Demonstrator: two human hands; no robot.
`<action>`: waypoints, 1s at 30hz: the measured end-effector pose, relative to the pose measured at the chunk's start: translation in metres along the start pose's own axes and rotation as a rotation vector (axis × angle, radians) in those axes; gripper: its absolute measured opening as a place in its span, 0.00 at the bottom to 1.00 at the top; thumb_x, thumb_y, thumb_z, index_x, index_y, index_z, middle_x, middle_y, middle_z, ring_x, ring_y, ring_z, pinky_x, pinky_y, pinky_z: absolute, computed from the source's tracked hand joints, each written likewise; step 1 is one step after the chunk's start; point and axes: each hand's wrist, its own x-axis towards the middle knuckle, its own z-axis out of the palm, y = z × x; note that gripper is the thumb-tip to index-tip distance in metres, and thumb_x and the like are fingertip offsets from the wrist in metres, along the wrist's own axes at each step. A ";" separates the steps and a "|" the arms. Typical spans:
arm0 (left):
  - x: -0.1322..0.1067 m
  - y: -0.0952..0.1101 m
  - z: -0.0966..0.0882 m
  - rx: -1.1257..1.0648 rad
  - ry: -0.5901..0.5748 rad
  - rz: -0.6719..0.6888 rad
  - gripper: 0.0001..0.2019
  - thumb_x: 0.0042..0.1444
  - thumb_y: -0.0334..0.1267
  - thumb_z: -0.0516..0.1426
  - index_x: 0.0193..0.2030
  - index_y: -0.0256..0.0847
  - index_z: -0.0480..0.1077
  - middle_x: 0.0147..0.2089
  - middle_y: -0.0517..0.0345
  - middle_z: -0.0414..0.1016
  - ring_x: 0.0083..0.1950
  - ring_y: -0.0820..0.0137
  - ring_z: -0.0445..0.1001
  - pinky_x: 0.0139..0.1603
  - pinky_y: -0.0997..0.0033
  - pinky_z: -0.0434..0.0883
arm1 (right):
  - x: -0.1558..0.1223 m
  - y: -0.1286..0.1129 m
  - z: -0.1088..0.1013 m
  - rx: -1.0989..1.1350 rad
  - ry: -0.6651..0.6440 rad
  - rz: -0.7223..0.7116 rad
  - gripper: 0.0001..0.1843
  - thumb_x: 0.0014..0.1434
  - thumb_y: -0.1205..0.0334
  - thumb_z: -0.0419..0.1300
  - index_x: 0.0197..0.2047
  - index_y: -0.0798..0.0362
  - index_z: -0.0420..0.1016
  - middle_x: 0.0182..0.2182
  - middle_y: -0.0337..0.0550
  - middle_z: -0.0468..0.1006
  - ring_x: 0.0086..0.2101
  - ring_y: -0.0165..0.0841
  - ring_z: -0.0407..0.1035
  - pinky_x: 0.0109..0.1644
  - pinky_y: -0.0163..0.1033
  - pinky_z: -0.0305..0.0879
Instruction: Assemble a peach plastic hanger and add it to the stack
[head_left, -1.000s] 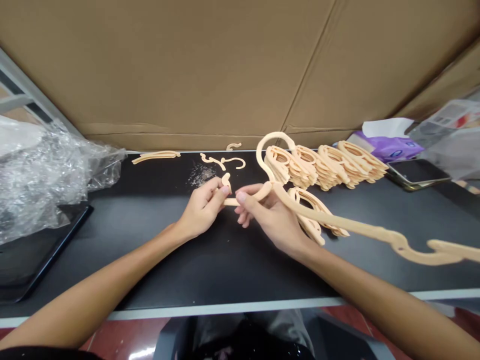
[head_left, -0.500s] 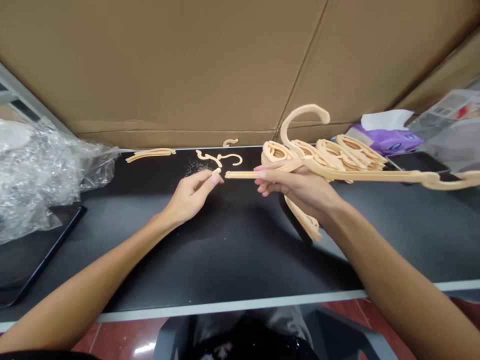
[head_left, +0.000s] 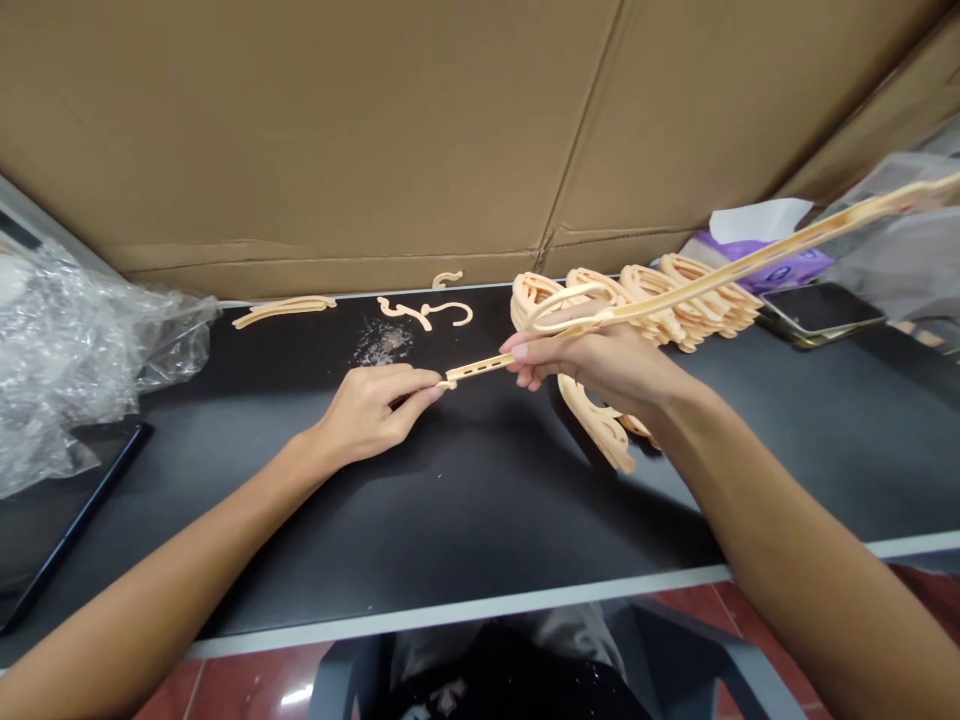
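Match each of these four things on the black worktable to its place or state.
Things:
1. long peach plastic hanger
2. clear crumpled plastic bag
3. dark flat phone
4. row of stacked peach hanger pieces

Places or states:
A. lies at the table's far right, beside a purple pack
B. lifted off the table, gripped by the right hand
C. heaped at the table's left end
D. lined up on the table near the cardboard wall

Pairs: 1-B, 2-C, 3-A, 4-D

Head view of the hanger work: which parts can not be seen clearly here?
- Head view: hanger far end blurred, cut by the right edge.
- Small piece at the left hand fingertips: too small to tell.
- Right hand covers the hanger's middle.
- Phone partly behind the hanger.
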 end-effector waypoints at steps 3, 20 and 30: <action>0.000 0.000 0.000 0.037 0.022 0.034 0.12 0.68 0.41 0.55 0.43 0.42 0.79 0.30 0.58 0.80 0.27 0.72 0.74 0.31 0.73 0.66 | 0.000 -0.001 -0.005 -0.019 0.003 -0.017 0.04 0.48 0.67 0.73 0.28 0.56 0.82 0.27 0.46 0.81 0.27 0.33 0.75 0.32 0.41 0.76; -0.001 -0.002 -0.003 0.071 0.032 0.205 0.08 0.66 0.34 0.57 0.43 0.42 0.79 0.42 0.54 0.81 0.33 0.73 0.76 0.31 0.76 0.69 | 0.002 0.003 -0.008 -0.002 -0.075 0.042 0.05 0.49 0.66 0.73 0.30 0.57 0.84 0.28 0.50 0.83 0.28 0.38 0.79 0.36 0.44 0.81; 0.003 0.005 -0.006 -0.044 -0.193 0.186 0.10 0.68 0.34 0.55 0.44 0.39 0.79 0.43 0.55 0.81 0.38 0.72 0.78 0.40 0.75 0.71 | -0.001 -0.005 -0.002 -0.082 -0.152 0.082 0.04 0.47 0.73 0.69 0.29 0.58 0.84 0.21 0.44 0.81 0.24 0.32 0.77 0.30 0.32 0.78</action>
